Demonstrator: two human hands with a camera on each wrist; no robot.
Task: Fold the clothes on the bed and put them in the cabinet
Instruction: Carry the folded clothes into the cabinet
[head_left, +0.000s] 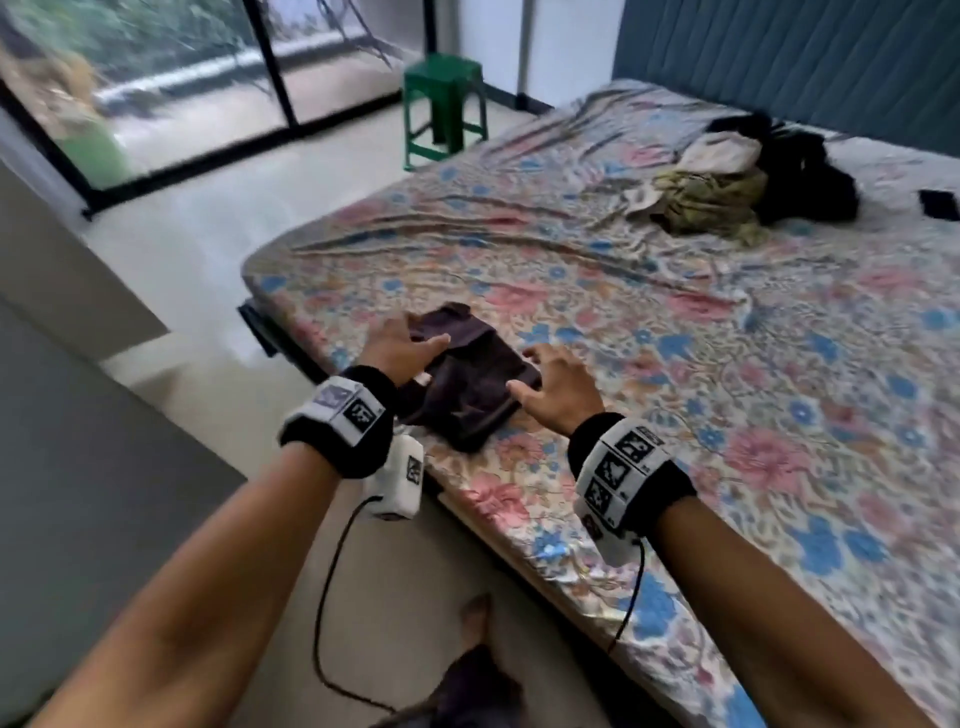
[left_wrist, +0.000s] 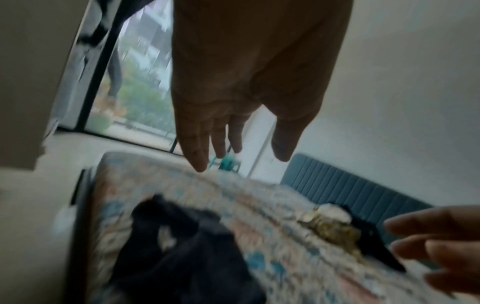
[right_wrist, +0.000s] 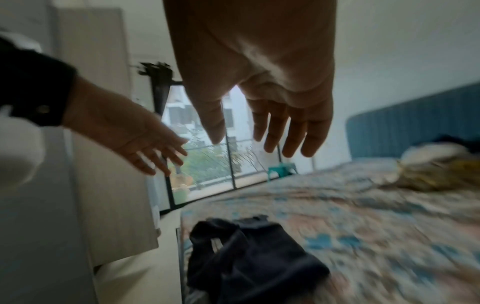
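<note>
A folded dark garment (head_left: 467, 384) (left_wrist: 182, 253) (right_wrist: 249, 257) lies near the front corner of the bed (head_left: 701, 322), which has a floral sheet. My left hand (head_left: 400, 348) (left_wrist: 228, 123) hovers over the garment's left side with straight, spread fingers. My right hand (head_left: 556, 384) (right_wrist: 265, 115) hovers at its right edge, fingers spread too. Neither hand holds anything, and the wrist views show both above the cloth. A pile of unfolded clothes (head_left: 727, 182) (right_wrist: 431, 168), cream, olive and black, sits far back on the bed near the blue headboard (head_left: 779, 52).
A pale cabinet (head_left: 62, 364) (right_wrist: 103, 144) stands to my left, close to the bed corner. A green plastic stool (head_left: 444, 109) is on the floor by the glass doors (head_left: 208, 78). A dark flat object (head_left: 937, 203) lies at the bed's far right. My foot (head_left: 475, 618) is below.
</note>
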